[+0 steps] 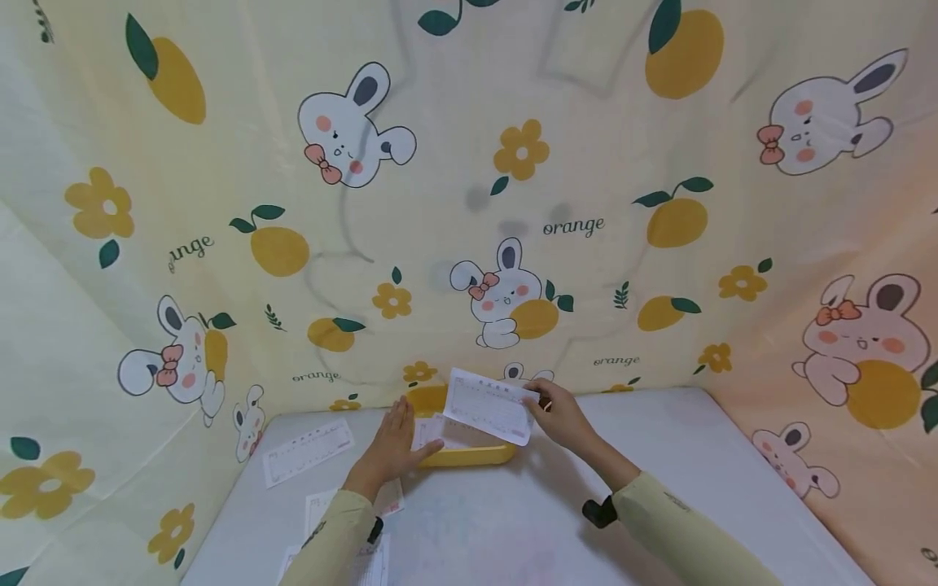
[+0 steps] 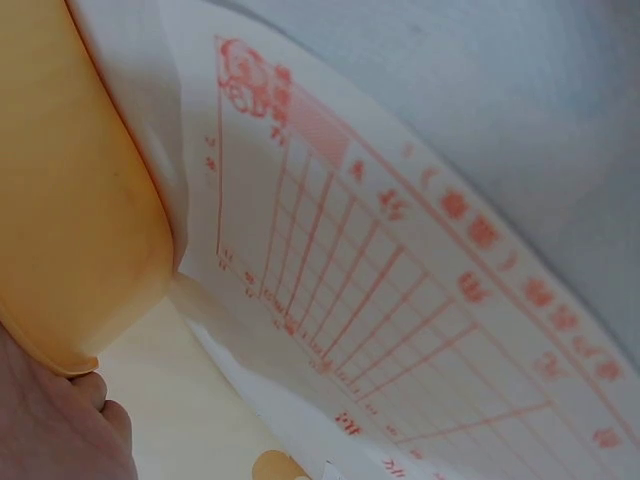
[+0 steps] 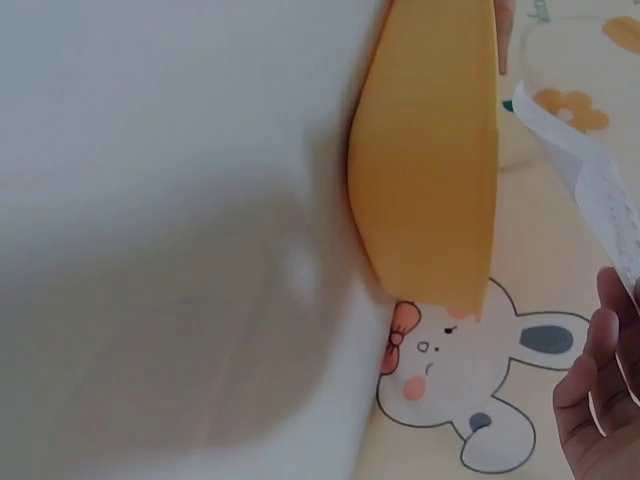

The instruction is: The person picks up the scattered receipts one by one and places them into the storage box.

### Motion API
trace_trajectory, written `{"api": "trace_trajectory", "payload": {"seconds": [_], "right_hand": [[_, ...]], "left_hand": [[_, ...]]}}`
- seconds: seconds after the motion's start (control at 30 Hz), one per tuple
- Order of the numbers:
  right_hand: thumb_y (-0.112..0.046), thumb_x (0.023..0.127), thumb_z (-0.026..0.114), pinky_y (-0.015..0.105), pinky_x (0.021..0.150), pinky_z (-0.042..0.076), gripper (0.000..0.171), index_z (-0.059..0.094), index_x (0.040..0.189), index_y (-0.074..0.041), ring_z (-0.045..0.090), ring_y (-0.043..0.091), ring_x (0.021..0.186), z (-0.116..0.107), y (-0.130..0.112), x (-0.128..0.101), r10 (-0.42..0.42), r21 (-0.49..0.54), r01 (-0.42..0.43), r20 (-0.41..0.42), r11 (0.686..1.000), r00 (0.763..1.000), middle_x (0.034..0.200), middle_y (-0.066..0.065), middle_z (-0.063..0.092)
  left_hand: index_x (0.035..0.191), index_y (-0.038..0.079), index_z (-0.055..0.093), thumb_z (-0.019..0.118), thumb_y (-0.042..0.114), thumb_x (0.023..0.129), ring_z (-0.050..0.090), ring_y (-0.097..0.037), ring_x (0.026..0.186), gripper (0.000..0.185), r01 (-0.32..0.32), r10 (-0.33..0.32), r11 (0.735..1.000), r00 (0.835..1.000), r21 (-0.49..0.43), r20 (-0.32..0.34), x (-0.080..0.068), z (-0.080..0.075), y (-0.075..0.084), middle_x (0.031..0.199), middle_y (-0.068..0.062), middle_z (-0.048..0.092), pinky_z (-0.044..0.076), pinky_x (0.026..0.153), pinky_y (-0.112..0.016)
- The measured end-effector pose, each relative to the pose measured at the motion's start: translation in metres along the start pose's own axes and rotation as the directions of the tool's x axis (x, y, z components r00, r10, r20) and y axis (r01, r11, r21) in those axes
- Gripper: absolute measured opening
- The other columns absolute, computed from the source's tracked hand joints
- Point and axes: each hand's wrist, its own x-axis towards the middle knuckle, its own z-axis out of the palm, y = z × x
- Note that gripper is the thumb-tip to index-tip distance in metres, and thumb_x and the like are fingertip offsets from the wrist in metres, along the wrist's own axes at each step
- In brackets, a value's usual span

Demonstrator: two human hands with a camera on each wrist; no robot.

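A printed paper slip (image 1: 487,407) is tilted above a shallow yellow basket (image 1: 469,457) against the back cloth. My right hand (image 1: 560,415) pinches this slip by its right edge, and in the right wrist view the slip (image 3: 600,190) bends upward from the fingers. Another slip (image 1: 427,431) shows inside the basket, partly covered. At the basket's left end lies my left hand (image 1: 388,448), fingers straight, thumb over the front rim. The left wrist view has this hand (image 2: 60,420) touching the basket's edge (image 2: 80,180), beside a slip with a red printed grid (image 2: 330,200).
Several printed slips lie on the white table (image 1: 469,521) at the left, one flat near the back (image 1: 308,452), others partly under the left forearm. A patterned cloth (image 1: 440,212) with rabbits and oranges rises behind the table and along both sides.
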Motion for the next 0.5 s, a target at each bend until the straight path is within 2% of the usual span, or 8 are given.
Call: {"api": "trace_trajectory", "payload": {"seconds": [0.23, 0.33, 0.5], "right_hand": [[-0.003, 0.102, 0.072, 0.024, 0.064, 0.05, 0.017, 0.072, 0.119, -0.002, 0.061, 0.016, 0.081, 0.012, 0.003, 0.008, 0.017, 0.04, -0.017, 0.006, 0.999, 1.0, 0.107, 0.011, 0.074], [-0.003, 0.101, 0.072, 0.024, 0.064, 0.05, 0.018, 0.072, 0.119, -0.001, 0.061, 0.016, 0.08, 0.017, 0.003, 0.012, 0.021, 0.038, -0.022, 0.012, 0.999, 1.0, 0.108, 0.012, 0.075], [-0.005, 0.102, 0.073, 0.025, 0.066, 0.051, 0.014, 0.073, 0.117, -0.005, 0.061, 0.016, 0.081, 0.024, 0.003, 0.018, 0.035, 0.028, -0.036, 0.031, 0.999, 0.999, 0.104, 0.007, 0.074]], "left_hand": [[0.166, -0.013, 0.013, 0.053, 0.074, 0.101, 0.002, -0.042, 0.166, 0.115, -0.036, 0.036, 0.999, 0.999, -0.004, -0.013, 0.001, 0.003, -0.002, 0.177, -0.028, 0.0, 0.007, 0.134, -0.055], [0.166, -0.012, 0.013, 0.054, 0.072, 0.102, 0.002, -0.041, 0.166, 0.114, -0.031, 0.031, 1.0, 0.999, 0.003, -0.009, 0.002, 0.004, -0.003, 0.177, -0.027, 0.0, 0.006, 0.134, -0.054], [0.167, -0.01, 0.011, 0.053, 0.073, 0.102, 0.0, -0.039, 0.166, 0.114, -0.016, 0.016, 1.0, 1.0, 0.018, -0.004, 0.003, 0.003, -0.003, 0.178, -0.026, -0.001, 0.005, 0.134, -0.052]]}}
